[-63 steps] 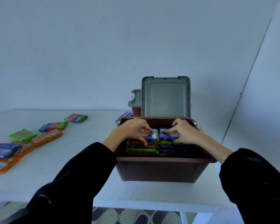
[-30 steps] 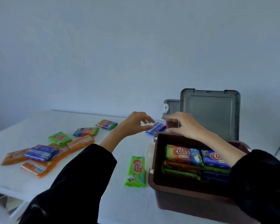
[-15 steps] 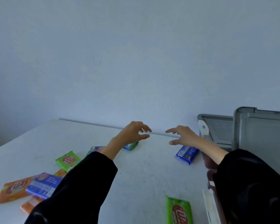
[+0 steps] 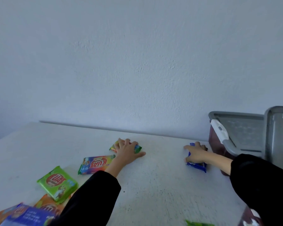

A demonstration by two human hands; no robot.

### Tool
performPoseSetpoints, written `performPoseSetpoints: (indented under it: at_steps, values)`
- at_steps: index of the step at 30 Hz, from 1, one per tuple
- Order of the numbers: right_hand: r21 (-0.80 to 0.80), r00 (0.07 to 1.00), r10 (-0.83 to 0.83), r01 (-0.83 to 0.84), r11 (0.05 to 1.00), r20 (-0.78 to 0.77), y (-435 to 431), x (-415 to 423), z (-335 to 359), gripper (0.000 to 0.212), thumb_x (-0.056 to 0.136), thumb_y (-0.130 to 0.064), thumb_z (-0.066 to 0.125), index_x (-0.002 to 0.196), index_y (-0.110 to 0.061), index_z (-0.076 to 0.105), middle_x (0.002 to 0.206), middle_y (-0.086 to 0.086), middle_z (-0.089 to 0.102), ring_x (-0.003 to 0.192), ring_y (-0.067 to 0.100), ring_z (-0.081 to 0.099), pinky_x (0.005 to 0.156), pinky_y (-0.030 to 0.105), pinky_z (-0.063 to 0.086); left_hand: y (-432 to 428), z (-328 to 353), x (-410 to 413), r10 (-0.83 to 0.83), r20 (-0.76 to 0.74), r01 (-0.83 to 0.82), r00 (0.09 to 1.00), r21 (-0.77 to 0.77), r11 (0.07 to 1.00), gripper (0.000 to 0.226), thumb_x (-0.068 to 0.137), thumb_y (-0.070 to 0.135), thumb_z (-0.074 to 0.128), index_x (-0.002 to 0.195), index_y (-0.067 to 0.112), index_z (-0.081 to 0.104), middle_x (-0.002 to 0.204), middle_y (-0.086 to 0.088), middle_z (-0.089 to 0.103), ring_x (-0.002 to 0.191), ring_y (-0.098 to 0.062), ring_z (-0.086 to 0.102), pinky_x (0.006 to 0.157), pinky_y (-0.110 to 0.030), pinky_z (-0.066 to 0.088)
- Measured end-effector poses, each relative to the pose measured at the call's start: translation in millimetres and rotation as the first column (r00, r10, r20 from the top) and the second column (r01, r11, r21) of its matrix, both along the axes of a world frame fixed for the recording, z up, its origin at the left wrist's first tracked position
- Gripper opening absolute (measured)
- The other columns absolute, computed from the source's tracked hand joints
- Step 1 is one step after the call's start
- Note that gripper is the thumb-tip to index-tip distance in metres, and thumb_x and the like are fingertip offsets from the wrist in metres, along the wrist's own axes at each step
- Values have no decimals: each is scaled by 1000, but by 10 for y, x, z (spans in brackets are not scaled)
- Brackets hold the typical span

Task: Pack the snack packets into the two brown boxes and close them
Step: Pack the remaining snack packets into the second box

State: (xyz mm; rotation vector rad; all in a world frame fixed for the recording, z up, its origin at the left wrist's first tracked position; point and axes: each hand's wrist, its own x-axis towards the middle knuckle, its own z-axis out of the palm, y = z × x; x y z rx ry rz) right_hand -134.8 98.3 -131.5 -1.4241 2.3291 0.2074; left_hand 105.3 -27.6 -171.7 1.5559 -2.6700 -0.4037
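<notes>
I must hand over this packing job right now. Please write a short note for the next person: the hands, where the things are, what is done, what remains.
Left hand: lies on a multicolour packet at the far side of the table; whether it grips is unclear.
Right hand: grips a blue packet beside the rear brown box.
Rear lid and near lid are both raised.
Done: cannot be judged, the box insides are out of view.
Left: these two packets, the rainbow packet, the green packet and the pile at the near left go into the boxes; then shut both lids.
</notes>
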Motion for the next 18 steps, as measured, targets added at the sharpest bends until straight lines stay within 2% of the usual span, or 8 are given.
performPoseSetpoints:
  at_steps: [2,6,9,12,14,15,16,18]
  values:
    - [-47,994,104,-102,994,41,-22,43,-9,77,81,-29,63,146,-26,20,149,14,10,136,35,12,111,37,24,-1,0,-47,-44,-55,43,998,-13,999,66,80,62,52,130,20,45,138,-12,38,137,-42,18,114,-52,13]
    - [-147,921,368,-350,925,125,-36,150,30,87,76,-16,68,145,-32,19,151,7,10,140,26,9,112,31,19,25,27,-29,-142,-161,136,977,-52,989,60,77,56,61,118,13,56,123,-11,52,123,-30,40,106,-40,32]
    - [-167,849,497,-472,866,178,-23,195,68,88,75,-11,67,144,-35,19,153,1,9,140,22,8,113,32,17,88,78,42,-239,-229,216,943,-122,969,46,79,51,63,102,11,66,102,-6,61,94,-17,53,80,-23,42]
    - [-222,861,473,-432,874,184,-34,199,55,87,77,-20,70,144,-38,18,153,3,6,140,25,7,113,35,17,95,106,142,-328,-331,310,885,-107,945,34,83,39,64,79,7,71,80,-2,63,72,-14,56,71,-31,51]
    - [-224,908,385,-345,911,164,-45,201,26,91,76,-35,73,145,-38,14,153,9,5,141,29,5,113,38,16,77,79,187,-307,-437,264,845,-157,952,24,85,27,64,81,5,71,89,-8,65,77,-20,61,74,-38,54]
    - [-208,926,347,-313,927,153,-49,201,12,93,75,-40,72,146,-38,11,152,12,6,141,31,6,113,39,17,78,72,198,-257,-476,182,841,-198,963,19,85,23,65,88,5,69,100,-11,63,88,-24,61,79,-39,54]
    - [-188,936,325,-297,936,135,-50,197,-8,94,75,-43,71,146,-37,10,152,14,8,140,31,10,113,39,19,96,77,197,-176,-483,82,858,-209,975,24,85,24,65,101,6,66,115,-12,56,103,-28,56,85,-38,51]
    - [-161,946,311,-294,942,90,-53,179,-39,94,75,-46,70,147,-36,10,146,15,21,135,30,24,107,34,28,149,78,169,72,-358,-103,931,-70,992,56,83,40,63,130,14,46,140,-15,30,129,-32,32,100,-44,40]
